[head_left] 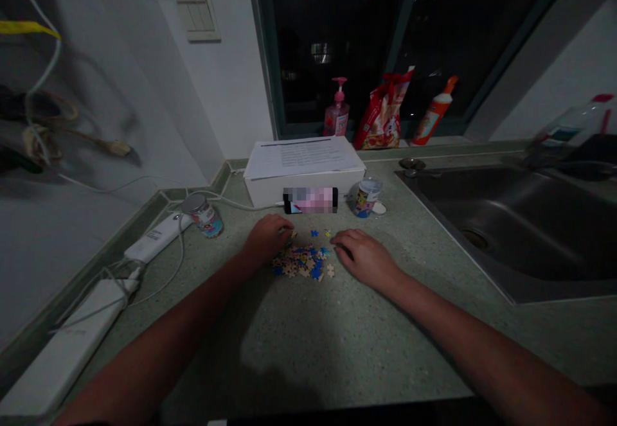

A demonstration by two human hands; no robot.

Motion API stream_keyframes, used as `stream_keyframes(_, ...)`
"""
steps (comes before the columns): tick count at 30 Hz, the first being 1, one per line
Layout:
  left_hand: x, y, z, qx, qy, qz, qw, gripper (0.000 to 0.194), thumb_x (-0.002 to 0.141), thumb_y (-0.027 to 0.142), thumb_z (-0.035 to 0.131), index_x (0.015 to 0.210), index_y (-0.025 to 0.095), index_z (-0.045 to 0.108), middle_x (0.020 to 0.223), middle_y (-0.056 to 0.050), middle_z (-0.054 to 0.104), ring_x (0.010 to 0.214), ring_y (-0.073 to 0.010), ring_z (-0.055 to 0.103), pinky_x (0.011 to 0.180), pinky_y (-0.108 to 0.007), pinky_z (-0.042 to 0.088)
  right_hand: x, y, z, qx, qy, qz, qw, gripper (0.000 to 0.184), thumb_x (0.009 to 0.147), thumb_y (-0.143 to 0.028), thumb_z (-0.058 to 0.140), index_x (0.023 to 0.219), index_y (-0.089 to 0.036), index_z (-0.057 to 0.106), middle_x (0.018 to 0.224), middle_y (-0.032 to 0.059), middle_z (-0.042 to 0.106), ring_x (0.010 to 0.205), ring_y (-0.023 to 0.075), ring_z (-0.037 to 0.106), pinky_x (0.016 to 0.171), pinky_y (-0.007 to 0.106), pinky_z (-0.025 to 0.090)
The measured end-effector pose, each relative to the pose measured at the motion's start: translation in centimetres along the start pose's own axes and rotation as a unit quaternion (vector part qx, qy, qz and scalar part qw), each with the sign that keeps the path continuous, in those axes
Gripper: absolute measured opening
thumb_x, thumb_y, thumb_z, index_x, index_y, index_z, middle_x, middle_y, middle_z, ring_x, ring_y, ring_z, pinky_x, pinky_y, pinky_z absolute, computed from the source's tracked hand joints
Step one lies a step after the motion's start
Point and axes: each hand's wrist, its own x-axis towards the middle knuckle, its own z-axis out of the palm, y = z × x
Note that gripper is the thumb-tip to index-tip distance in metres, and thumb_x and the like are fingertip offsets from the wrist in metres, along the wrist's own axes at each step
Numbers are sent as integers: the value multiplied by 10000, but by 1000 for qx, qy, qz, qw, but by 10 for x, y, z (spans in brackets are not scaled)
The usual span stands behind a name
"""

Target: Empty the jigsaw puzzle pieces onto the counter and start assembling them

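A heap of small jigsaw puzzle pieces (pixel 304 262), some blue and some plain tan, lies on the counter between my hands. On its left, my left hand (pixel 267 238) is closed, its fingertips on a yellowish puzzle piece (pixel 294 234). My right hand (pixel 365 257) rests to the right of the heap, thumb apart from the fingers and nothing visible in it. Its fingertips are close to another yellowish piece (pixel 327 233). A single blue piece (pixel 314 233) sits behind the heap, between the two yellowish ones.
Behind the pieces, a phone (pixel 311 200) leans on a white box (pixel 265 188) with papers on top. An open printed can (pixel 366 198) stands right of it, near a white lid (pixel 380 208). Another can (pixel 203 216) and power strips (pixel 157 238) are left; a sink (pixel 482 220) is right.
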Motion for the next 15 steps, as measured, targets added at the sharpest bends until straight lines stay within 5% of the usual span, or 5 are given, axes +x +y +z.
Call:
stream_keyframes(9, -73, -9, -33, 80, 23, 38, 996, 179, 1008, 278, 608, 990, 237, 782, 951, -62, 785, 922, -249, 715, 917, -409, 533, -2, -10, 5, 23, 6, -25, 999, 149, 1039, -191, 613, 1018, -216, 758, 1071, 91, 786, 1038, 264, 722, 953, 434, 577)
stream_keyframes(15, -79, -16, -32, 97, 39, 111, 988, 181, 1033, 266, 588, 1000, 245, 765, 964, -67, 773, 934, -253, 699, 929, -440, 521, -3, -17, 4, 16, 1, -65, 998, 137, 1042, -208, 622, 1010, -225, 754, 1053, 91, 782, 1018, 272, 717, 923, 445, 586)
